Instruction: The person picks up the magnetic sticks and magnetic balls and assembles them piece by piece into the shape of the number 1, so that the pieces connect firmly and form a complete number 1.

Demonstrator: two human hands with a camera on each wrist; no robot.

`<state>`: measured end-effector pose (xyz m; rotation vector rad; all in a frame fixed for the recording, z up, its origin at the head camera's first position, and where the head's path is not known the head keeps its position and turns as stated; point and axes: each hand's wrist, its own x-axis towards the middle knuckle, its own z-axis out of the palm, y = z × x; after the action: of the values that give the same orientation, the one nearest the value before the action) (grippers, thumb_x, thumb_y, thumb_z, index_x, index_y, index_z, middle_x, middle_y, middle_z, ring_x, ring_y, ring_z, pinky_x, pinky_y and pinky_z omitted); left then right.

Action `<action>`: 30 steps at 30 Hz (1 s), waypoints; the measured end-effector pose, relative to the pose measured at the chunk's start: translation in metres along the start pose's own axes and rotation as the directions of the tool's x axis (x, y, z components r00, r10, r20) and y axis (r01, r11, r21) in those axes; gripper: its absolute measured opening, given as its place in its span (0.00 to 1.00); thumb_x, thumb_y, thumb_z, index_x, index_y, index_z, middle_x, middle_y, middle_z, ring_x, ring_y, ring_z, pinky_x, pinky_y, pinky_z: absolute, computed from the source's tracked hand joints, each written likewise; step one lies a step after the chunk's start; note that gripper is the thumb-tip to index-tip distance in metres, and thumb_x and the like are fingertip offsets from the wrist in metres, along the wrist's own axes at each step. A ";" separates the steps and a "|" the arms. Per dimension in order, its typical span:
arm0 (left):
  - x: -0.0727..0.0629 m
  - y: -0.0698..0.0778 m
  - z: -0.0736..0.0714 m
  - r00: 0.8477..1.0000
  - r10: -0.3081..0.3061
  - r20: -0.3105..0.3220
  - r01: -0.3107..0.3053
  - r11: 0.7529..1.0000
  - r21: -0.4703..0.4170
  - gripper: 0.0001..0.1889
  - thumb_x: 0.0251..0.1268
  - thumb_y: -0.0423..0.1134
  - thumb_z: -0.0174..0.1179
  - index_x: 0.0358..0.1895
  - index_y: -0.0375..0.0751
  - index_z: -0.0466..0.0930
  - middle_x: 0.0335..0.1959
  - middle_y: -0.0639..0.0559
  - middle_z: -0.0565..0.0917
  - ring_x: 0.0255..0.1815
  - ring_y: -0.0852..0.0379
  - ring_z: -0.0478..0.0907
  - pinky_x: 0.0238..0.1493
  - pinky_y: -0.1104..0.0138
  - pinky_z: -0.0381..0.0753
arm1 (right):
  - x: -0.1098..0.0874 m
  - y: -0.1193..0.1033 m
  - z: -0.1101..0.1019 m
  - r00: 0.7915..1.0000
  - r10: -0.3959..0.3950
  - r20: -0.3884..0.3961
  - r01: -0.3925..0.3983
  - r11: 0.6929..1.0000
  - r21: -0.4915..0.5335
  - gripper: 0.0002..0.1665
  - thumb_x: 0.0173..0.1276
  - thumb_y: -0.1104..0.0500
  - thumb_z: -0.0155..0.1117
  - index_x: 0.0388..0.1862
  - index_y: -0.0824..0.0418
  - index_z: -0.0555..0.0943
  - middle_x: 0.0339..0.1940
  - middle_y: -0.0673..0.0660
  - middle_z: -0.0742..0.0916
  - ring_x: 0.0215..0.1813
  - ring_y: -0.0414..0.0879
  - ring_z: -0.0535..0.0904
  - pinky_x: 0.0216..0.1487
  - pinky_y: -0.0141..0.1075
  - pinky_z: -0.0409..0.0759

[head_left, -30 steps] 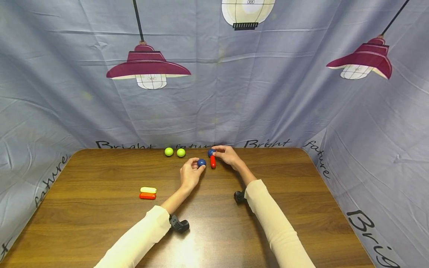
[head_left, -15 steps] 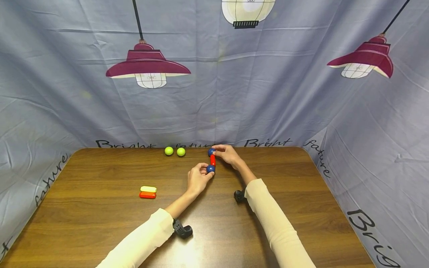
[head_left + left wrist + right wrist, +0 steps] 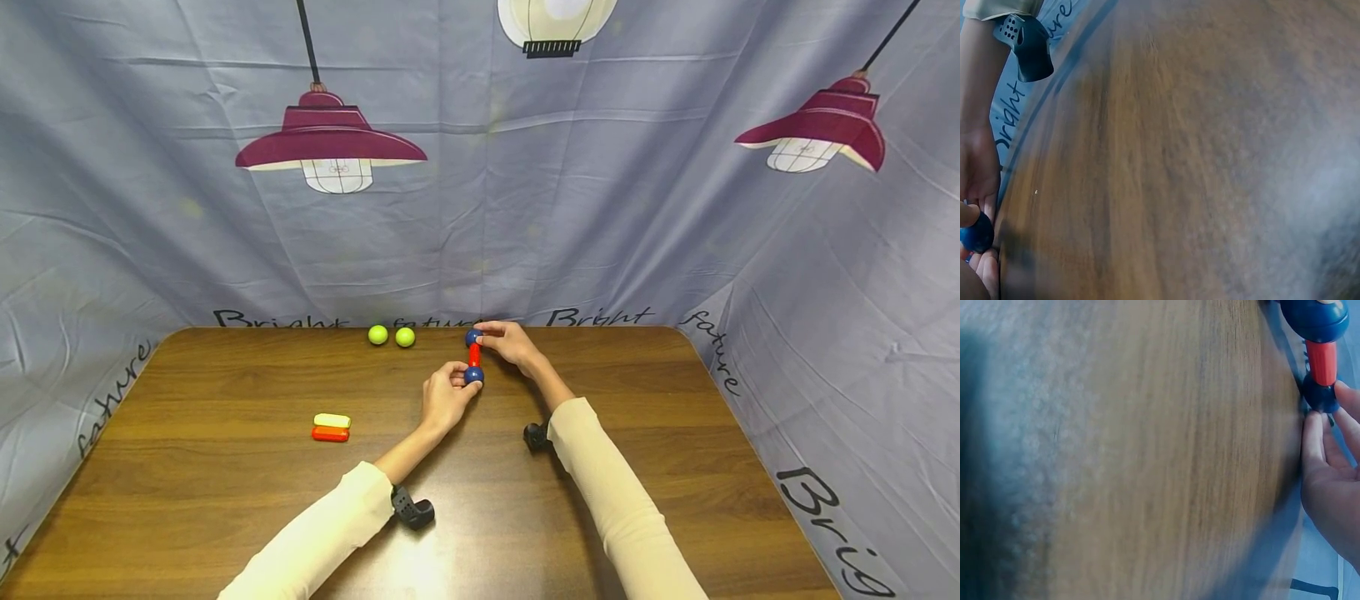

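Note:
In the head view my left hand (image 3: pixel 444 400) pinches a blue ball (image 3: pixel 473 375) between thumb and fingers. This ball sits at the near end of a short red rod (image 3: pixel 474 355). At the rod's far end is a second blue ball (image 3: pixel 472 337), which my right hand (image 3: pixel 512 345) pinches. The right wrist view shows the red rod (image 3: pixel 1323 362) in line between both balls, its ends right against them. At the left wrist view's edge, fingers partly cover a blue ball (image 3: pixel 977 234).
Two yellow-green balls (image 3: pixel 405 337) lie near the back edge of the wooden table (image 3: pixel 225 500), left of the hands. Further left, a yellow rod (image 3: pixel 332 421) and another red rod (image 3: pixel 331 434) lie side by side. A printed grey curtain (image 3: pixel 480 208) hangs behind.
My left hand has carried its blue ball rightward from beside the red rod to the rod's near end. The right hand has stayed on the far ball.

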<state>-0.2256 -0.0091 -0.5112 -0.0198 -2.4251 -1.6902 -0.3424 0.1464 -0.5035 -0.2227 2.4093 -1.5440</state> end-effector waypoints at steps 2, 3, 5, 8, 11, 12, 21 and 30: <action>0.001 0.000 0.000 1.000 -0.001 0.003 0.001 1.000 -0.005 0.15 0.55 0.30 0.74 0.45 0.30 0.82 0.36 0.41 0.87 0.37 0.49 0.86 0.43 0.59 0.85 | 0.000 -0.001 0.000 1.000 0.000 -0.001 0.000 1.000 0.003 0.21 0.72 0.59 0.66 0.62 0.59 0.81 0.61 0.60 0.83 0.64 0.54 0.75 0.67 0.46 0.71; 0.001 0.000 0.000 1.000 -0.001 0.004 0.001 1.000 -0.007 0.15 0.55 0.30 0.73 0.45 0.30 0.82 0.36 0.41 0.87 0.37 0.49 0.86 0.43 0.59 0.85 | -0.001 -0.002 0.000 1.000 0.000 -0.002 0.000 1.000 0.004 0.21 0.71 0.59 0.66 0.62 0.59 0.81 0.60 0.60 0.83 0.64 0.54 0.75 0.66 0.46 0.72; 0.002 -0.001 0.000 1.000 0.000 0.008 0.000 1.000 -0.010 0.15 0.55 0.30 0.73 0.45 0.30 0.82 0.36 0.41 0.87 0.37 0.49 0.86 0.43 0.59 0.86 | -0.001 -0.002 -0.001 1.000 0.001 -0.003 -0.001 1.000 0.008 0.21 0.71 0.58 0.66 0.62 0.59 0.81 0.60 0.60 0.83 0.64 0.54 0.75 0.66 0.46 0.72; 0.002 -0.002 0.001 1.000 0.002 0.011 -0.002 1.000 -0.013 0.16 0.55 0.30 0.74 0.45 0.31 0.81 0.35 0.42 0.87 0.37 0.49 0.86 0.42 0.60 0.86 | -0.001 -0.003 -0.001 1.000 -0.001 -0.002 0.001 1.000 0.010 0.21 0.71 0.59 0.66 0.62 0.59 0.81 0.60 0.60 0.83 0.64 0.54 0.75 0.66 0.45 0.72; 0.003 -0.003 0.001 1.000 0.001 0.012 -0.001 1.000 -0.017 0.16 0.55 0.30 0.74 0.45 0.31 0.81 0.35 0.42 0.87 0.36 0.49 0.85 0.42 0.60 0.86 | -0.001 -0.003 0.000 1.000 -0.005 -0.003 0.005 1.000 0.013 0.21 0.71 0.59 0.66 0.62 0.60 0.81 0.60 0.60 0.83 0.64 0.54 0.75 0.66 0.45 0.72; 0.003 -0.004 0.002 1.000 0.001 0.012 -0.001 1.000 -0.015 0.16 0.55 0.30 0.74 0.45 0.31 0.81 0.35 0.42 0.87 0.36 0.50 0.85 0.42 0.60 0.86 | -0.001 -0.003 0.000 1.000 -0.007 -0.004 0.007 1.000 0.013 0.21 0.71 0.59 0.66 0.62 0.60 0.81 0.60 0.60 0.83 0.64 0.54 0.76 0.66 0.45 0.72; 0.004 -0.006 0.003 1.000 0.011 0.016 -0.011 1.000 -0.008 0.16 0.54 0.29 0.74 0.45 0.31 0.82 0.34 0.42 0.87 0.37 0.50 0.85 0.41 0.62 0.86 | -0.001 -0.004 0.001 1.000 0.006 -0.009 -0.005 1.000 0.013 0.21 0.71 0.59 0.66 0.62 0.60 0.81 0.60 0.60 0.83 0.64 0.54 0.76 0.66 0.45 0.72; 0.002 -0.006 0.003 1.000 0.018 0.010 -0.017 1.000 -0.009 0.16 0.53 0.29 0.74 0.44 0.31 0.82 0.34 0.43 0.86 0.36 0.50 0.85 0.41 0.62 0.86 | -0.001 -0.001 0.003 1.000 0.011 -0.014 -0.010 1.000 0.023 0.21 0.71 0.59 0.66 0.61 0.60 0.82 0.59 0.61 0.84 0.64 0.54 0.76 0.66 0.45 0.72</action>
<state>-0.2292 -0.0084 -0.5178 -0.0507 -2.4176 -1.6973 -0.3407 0.1439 -0.5040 -0.1952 2.3980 -1.5728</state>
